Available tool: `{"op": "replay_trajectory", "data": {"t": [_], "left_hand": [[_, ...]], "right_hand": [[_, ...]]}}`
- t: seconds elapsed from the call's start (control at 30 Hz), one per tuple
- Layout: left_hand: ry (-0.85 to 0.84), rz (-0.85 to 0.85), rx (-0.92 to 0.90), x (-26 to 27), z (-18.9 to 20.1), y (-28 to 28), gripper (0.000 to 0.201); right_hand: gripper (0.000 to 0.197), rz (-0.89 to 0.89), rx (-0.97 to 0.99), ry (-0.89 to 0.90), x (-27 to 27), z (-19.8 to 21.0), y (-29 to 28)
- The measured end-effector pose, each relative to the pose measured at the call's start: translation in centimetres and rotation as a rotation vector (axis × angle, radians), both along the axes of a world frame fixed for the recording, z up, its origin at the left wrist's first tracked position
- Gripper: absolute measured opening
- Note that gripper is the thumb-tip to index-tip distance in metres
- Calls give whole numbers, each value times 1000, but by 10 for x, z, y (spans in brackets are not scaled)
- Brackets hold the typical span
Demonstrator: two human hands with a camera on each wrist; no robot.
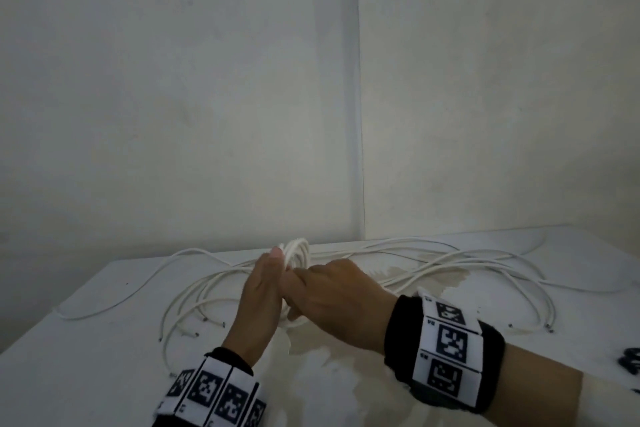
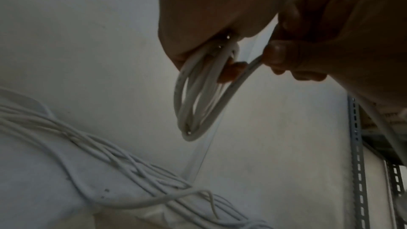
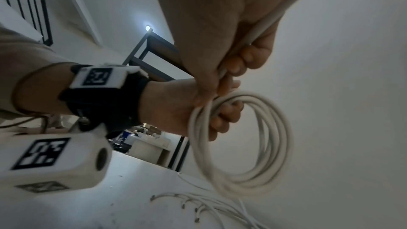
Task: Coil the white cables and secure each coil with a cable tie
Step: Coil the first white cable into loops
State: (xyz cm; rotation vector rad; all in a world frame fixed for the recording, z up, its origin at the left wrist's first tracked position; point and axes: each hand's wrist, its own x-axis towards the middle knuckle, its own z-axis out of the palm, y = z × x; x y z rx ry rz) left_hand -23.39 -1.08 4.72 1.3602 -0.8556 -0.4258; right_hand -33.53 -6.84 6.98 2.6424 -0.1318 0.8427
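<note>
A small coil of white cable (image 1: 297,250) stands upright above the table, between my two hands. My left hand (image 1: 266,282) grips the coil (image 3: 242,147) at one side, fingers curled through its loops (image 2: 198,97). My right hand (image 1: 329,291) is pressed close against the left. It pinches a single strand of the same cable (image 2: 244,77) that runs out of the coil and up across its palm (image 3: 261,27). Several loose white cables (image 1: 433,263) lie spread on the table behind the hands, their bare metal ends showing.
The white table (image 1: 104,329) meets a plain wall corner at the back. More loose cable ends (image 1: 194,333) lie left of my left wrist. Small dark items (image 1: 631,361) sit at the table's right edge. A metal slotted rack (image 2: 357,163) stands to the right.
</note>
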Motion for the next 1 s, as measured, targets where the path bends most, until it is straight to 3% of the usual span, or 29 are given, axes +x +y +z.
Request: {"op": "replay_trajectory", "data": {"t": [0.1,0.17,0.27,0.37,0.47,0.53,0.63,0.7,1.0], "left_hand": [[111,-35,208,0,-3,-10,46],[155,-32,292,-2,1,-8,52],[-10,-116,303,-2,1,-2,41],[-16,-181,264,4,2,6,43],[-5,-236,222,4,8,8,47],[19,-260,190,1,13,10,47],[32,-280,176,0,19,12,47],[50,-293,195,1,20,14,46],[240,-398,200,3,24,19,50]], "right_hand": [[26,83,6,63,1,0,-9],[32,106,169,69,2,8,-7],[30,128,364,16,-4,16,-19],[27,160,525,-94,-8,20,-40],[19,135,752,-40,-10,22,-50],[30,86,852,35,-9,16,-51],[65,51,1092,137,-10,13,-51],[64,107,1194,146,-13,16,-49],[55,189,1258,85,-12,15,-49]]}}
